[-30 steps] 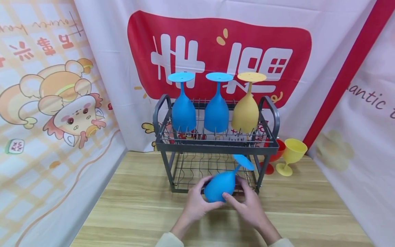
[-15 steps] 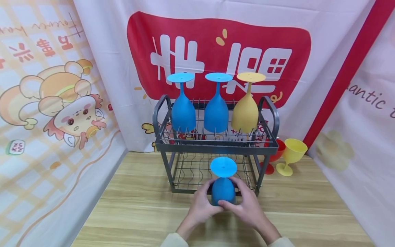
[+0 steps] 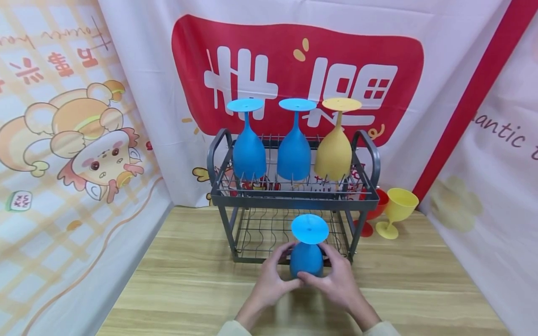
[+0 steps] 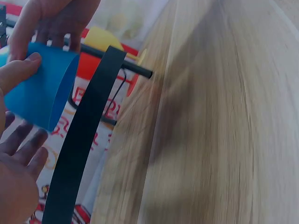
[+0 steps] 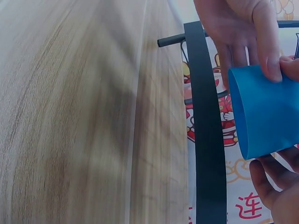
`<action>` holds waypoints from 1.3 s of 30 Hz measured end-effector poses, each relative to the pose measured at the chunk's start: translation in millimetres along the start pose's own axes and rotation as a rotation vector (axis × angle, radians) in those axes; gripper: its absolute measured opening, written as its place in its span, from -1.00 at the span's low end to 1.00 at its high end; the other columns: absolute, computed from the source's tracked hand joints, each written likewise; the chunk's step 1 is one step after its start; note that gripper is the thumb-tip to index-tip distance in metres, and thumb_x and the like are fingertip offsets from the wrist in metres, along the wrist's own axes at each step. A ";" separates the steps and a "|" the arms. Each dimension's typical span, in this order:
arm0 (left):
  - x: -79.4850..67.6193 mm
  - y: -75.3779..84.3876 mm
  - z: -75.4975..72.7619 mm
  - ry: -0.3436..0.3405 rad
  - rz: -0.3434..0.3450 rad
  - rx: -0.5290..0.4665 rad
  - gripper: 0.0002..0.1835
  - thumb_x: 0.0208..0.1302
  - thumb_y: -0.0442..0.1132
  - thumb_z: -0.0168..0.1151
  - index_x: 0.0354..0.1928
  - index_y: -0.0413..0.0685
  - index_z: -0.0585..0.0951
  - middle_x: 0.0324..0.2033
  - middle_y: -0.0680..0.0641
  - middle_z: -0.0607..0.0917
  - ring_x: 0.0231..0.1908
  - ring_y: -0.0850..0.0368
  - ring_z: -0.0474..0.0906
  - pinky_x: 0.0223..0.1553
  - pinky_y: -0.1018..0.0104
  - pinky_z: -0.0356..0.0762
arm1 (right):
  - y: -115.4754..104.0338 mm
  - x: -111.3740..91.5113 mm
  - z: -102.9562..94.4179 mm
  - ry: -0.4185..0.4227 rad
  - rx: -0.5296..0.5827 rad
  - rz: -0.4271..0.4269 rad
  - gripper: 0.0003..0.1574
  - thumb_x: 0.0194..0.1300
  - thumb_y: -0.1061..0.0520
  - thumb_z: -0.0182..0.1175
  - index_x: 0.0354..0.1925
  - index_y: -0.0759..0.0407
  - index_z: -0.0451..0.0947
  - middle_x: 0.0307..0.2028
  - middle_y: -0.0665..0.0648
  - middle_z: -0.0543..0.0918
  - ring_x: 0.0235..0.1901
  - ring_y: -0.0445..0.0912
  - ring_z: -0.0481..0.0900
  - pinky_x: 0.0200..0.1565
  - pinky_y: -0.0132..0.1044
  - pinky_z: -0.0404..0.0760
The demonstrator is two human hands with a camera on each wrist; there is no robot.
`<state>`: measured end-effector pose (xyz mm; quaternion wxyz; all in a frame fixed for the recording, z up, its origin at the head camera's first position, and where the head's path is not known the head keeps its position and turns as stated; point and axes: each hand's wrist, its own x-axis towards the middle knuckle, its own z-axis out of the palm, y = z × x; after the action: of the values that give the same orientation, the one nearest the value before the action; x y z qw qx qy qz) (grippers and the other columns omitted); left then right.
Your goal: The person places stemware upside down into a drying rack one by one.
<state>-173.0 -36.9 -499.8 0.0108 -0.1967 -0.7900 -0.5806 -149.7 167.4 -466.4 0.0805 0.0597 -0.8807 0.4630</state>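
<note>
A blue plastic goblet [image 3: 307, 259] is held upside down between both hands, just in front of the rack's lower tier. Its round foot [image 3: 310, 228] faces up and tips slightly toward the head camera. My left hand [image 3: 269, 282] holds the bowl from the left side and my right hand [image 3: 337, 282] from the right, thumbs on the near face. In the left wrist view the bowl [image 4: 42, 88] shows its open rim, with fingers curved around it. The right wrist view shows the same rim on the goblet [image 5: 271, 109], close beside the rack's dark front bar [image 5: 208, 135].
The two-tier dark metal rack [image 3: 294, 201] carries two inverted blue goblets [image 3: 250, 154] and an inverted yellow-orange goblet [image 3: 335, 154] on top. Its lower tier is a wire grid [image 3: 269, 228]. A red goblet [image 3: 381, 200] and a yellow goblet [image 3: 399, 205] stand upright at right.
The blue goblet has turned from tilted, foot toward the upper right, to mouth down with its foot up. Over the last half second it shifted slightly right, with both hands still around it.
</note>
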 end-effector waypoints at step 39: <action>9.0 -72.4 -91.6 0.370 -0.364 -0.247 -0.41 0.63 -0.33 -0.01 0.62 0.12 0.30 0.62 -0.29 0.26 0.63 -0.31 0.13 0.63 -0.33 0.03 | 11.8 -4.5 -9.3 -0.014 0.005 0.074 0.21 0.07 -0.23 0.64 0.55 -0.02 0.30 0.53 0.22 0.45 0.48 0.30 0.45 0.36 0.39 0.51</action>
<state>-224.1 -136.6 -533.9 0.0263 0.0577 -0.7201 -0.6910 -146.6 181.9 -471.5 0.0571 0.0305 -0.8816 0.4675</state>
